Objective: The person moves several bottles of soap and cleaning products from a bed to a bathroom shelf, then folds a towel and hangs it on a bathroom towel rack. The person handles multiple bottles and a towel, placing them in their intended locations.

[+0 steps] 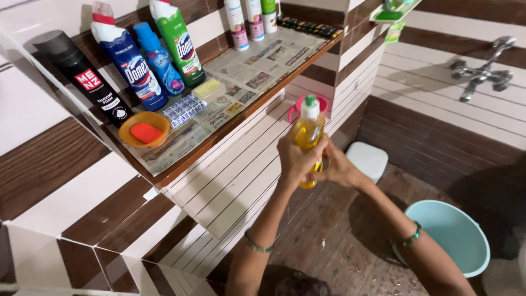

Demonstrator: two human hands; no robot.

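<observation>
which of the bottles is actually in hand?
The yellow bottle with the green cap, gripped by both the left hand and right hand. All other bottles stand on the shelf.

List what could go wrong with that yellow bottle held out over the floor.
1. The yellow bottle hangs in mid-air between the left hand and right hand; a slip would likely drop it onto the wet-looking floor.
2. If its green cap is loose, squeezing might squirt liquid towards the shelf or the turquoise tub.
</observation>
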